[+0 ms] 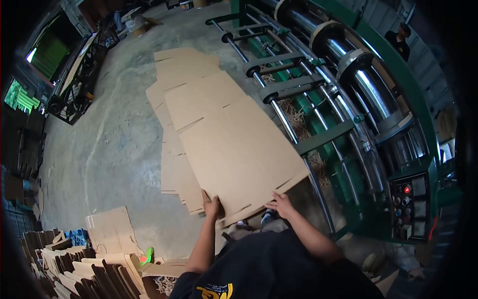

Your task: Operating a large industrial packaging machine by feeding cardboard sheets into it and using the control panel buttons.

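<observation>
A large slotted cardboard sheet [239, 144] stretches out in front of me, tilted away from my body. At its near left corner my left hand [211, 205] grips the edge, thumb on top and fingers beside it. My right hand [281, 205] pinches the near edge farther right, beside a cut slot. Partly under the sheet, more cardboard blanks [170, 149] with slots lie on the floor, overlapping one another. How many there are is hidden by the held sheet.
To the right stands a green machine with steel rollers [371, 89], belts and a control panel [408, 207] with a lit red button. Cardboard pieces [99, 269] are stacked at lower left. A dark metal-frame table [74, 79] stands far left. Another person [400, 42] is behind the machine.
</observation>
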Demonstrator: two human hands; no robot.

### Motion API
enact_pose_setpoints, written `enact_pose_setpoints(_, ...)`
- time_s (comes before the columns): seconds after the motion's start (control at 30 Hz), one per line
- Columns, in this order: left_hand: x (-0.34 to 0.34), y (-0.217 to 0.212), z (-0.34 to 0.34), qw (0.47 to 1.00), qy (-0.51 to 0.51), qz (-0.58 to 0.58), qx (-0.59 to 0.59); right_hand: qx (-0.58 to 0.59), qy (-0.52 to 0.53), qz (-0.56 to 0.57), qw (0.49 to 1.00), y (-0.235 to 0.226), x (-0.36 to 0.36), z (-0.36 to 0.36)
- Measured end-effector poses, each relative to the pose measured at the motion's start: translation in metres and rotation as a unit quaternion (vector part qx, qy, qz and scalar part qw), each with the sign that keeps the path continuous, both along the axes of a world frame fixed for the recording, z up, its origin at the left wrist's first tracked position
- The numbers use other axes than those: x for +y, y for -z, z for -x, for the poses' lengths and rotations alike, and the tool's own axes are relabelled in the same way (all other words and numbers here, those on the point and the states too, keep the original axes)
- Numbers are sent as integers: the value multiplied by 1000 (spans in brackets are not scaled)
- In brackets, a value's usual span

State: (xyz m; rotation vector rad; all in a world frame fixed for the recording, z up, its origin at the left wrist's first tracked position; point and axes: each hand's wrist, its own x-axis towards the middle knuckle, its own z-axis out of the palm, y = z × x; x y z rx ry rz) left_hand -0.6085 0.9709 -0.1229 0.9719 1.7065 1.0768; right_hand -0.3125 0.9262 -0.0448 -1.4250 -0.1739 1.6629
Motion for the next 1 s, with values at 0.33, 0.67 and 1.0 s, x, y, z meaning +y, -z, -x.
enact_pose_setpoints(0.33,-33,148,159,926,337,167,22,-505,-116,-147,843,-5,-61,-63)
enact_pose_setpoints(0.67,14,155,31,860,395,321,-9,-946,212,26,243,-310,-167,-220)
enact_pose_setpoints(1.0,107,95,-69,849,436,298,-14,-954,168,77,238,-326,-187,-265)
